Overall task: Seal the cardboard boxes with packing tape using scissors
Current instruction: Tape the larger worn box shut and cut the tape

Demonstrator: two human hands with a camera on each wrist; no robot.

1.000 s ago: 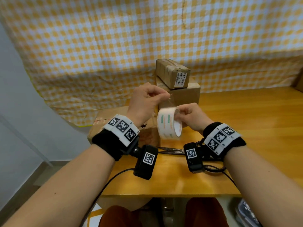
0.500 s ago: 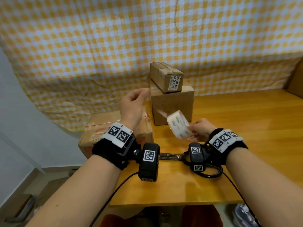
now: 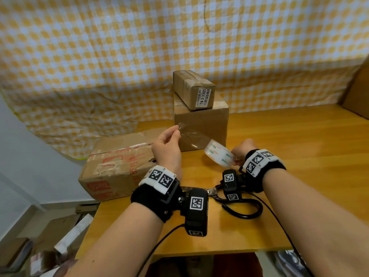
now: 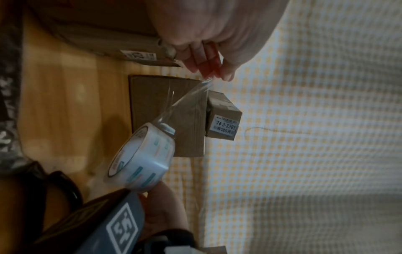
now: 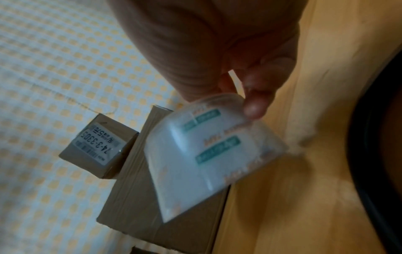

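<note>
Tape strip [image 3: 192, 137] stretched taut betw. both grips, long axis running far-left to near-right. Free end pinched by left hand [image 3: 166, 148]; roll [image 3: 219, 156] held by right hand [image 3: 242, 150]. Scissors [image 3: 212, 191] lie on surface [image 3: 299, 156] near, under wrists; right hand judged closer.

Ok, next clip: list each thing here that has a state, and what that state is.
Tape roll: held in the right hand, partly unrolled.
Tape strip: stretched taut, uncut, its end pinched by the left hand.
Scissors: lying on the table, untouched; blades mostly hidden.
Small labelled box: taped shut, stacked on the medium box.
Medium box: closed.
Large box: closed, old tape on top.
</note>
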